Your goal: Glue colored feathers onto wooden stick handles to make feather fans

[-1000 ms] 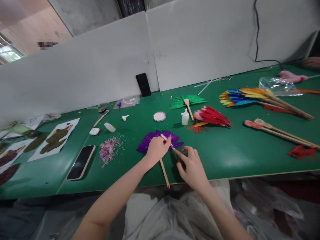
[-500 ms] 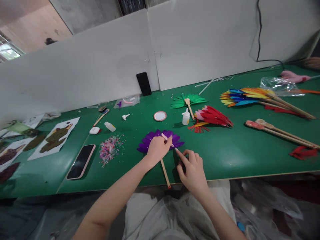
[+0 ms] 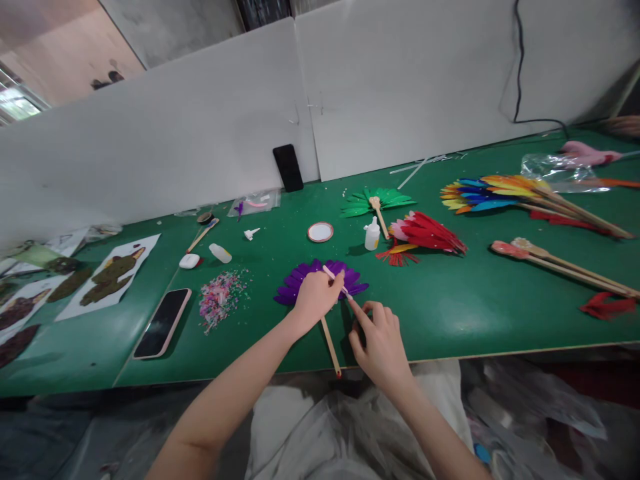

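Observation:
A purple feather fan [image 3: 291,283] lies on the green table, its wooden handle [image 3: 330,347] pointing toward me with a red tip. My left hand [image 3: 316,297] is closed over the middle of the fan, pinching a slim pale pink stick [image 3: 329,271] whose exact kind I cannot make out. The stick's lower end comes out past the fingers to the right. My right hand [image 3: 381,340] is just right of the fan, index finger stretched out to the stick's end, thumb apart and the other fingers bent. The fan's centre is hidden under my left hand.
Left of the fan are a heap of coloured bits [image 3: 220,301], a phone [image 3: 163,325] and a small bottle [image 3: 220,253]. Beyond it stand a round white dish [image 3: 320,232] and a white bottle [image 3: 372,235]. Green [image 3: 395,198], red [image 3: 430,233] and multicoloured feathers [image 3: 487,193] lie to the right.
My right hand has moved slightly left and up, bringing its index fingertip to the stick's end. My left hand and the fan have stayed in place.

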Motion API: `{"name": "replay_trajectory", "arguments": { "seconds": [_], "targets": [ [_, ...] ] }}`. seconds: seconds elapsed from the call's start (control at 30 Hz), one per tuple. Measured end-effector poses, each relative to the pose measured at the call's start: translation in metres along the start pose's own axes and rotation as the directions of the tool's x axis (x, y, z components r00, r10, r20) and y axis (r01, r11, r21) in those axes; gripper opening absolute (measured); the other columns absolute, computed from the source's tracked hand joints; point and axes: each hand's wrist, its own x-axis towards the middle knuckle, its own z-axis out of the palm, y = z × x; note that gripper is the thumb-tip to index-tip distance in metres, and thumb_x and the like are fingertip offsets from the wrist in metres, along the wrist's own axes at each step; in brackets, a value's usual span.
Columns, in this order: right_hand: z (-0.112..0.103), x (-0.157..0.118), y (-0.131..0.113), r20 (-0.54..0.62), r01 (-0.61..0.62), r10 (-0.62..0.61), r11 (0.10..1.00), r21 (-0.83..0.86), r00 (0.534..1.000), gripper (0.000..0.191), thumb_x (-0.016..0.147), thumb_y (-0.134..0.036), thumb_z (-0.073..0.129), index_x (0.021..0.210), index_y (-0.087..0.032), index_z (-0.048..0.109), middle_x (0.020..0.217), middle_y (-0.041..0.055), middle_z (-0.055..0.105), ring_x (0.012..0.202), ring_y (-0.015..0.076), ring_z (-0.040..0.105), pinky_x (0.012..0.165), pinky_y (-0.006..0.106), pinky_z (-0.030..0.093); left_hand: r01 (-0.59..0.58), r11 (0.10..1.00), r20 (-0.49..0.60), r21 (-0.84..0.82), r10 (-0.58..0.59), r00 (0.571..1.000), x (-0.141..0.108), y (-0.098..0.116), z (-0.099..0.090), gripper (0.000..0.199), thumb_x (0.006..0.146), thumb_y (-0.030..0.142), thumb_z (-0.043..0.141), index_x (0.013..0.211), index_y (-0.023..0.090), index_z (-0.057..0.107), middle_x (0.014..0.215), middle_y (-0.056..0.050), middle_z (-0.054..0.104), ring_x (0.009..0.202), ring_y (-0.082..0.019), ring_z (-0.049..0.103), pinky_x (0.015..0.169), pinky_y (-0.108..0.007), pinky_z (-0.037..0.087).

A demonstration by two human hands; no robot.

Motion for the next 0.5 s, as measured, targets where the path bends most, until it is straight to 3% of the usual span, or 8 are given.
{"name": "replay_trajectory", "arguments": {
  "seconds": [0.5],
  "targets": [
    [0.0016,0.0015,0.0001,0.014,-0.012,0.012,1.0,-0.001,1.0,0.044,0.079,-0.016,0.045,0.122,-0.014,0.055,0.092,0.0128,0.054,0.084,0.0273,0.049,0.071,0.04,0.04,0.031,0.998,0.041,-0.055,-0.029,0.999,0.0,0.0009,-0.0032,0.052,0.087,0.039,0.042,0.04,0.018,0.046,0.038,-0.002,0.049,0.039,-0.012,0.047,0.044,-0.025,0.028]
  ]
}}
